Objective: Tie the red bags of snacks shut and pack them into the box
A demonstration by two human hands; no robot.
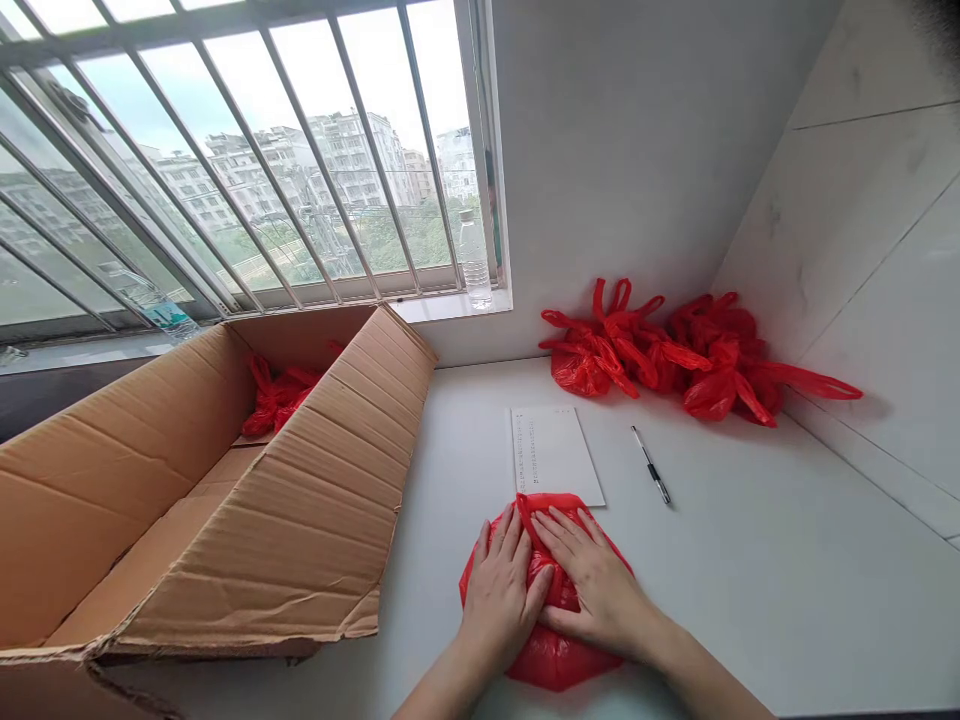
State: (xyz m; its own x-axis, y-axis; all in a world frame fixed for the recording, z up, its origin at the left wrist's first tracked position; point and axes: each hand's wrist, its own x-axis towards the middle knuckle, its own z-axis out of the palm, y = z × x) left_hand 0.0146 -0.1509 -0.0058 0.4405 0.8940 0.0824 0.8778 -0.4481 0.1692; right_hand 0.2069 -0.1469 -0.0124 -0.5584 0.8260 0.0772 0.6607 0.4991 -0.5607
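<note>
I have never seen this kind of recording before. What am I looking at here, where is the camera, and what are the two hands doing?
There is no machine here. A person wears one camera on the head, and it looks forward and down, so you see that person's own two arms coming in from the bottom edge.

The left hand and the right hand both lie flat on a red plastic bag, pressing on it. Neither hand grips it.

The bag lies on a white table. Beyond it lie a printed sheet of paper and a pen. In the far corner is a pile of red bags. On the left is an open cardboard box with more red bags inside. A clear bottle stands on the window sill.
</note>
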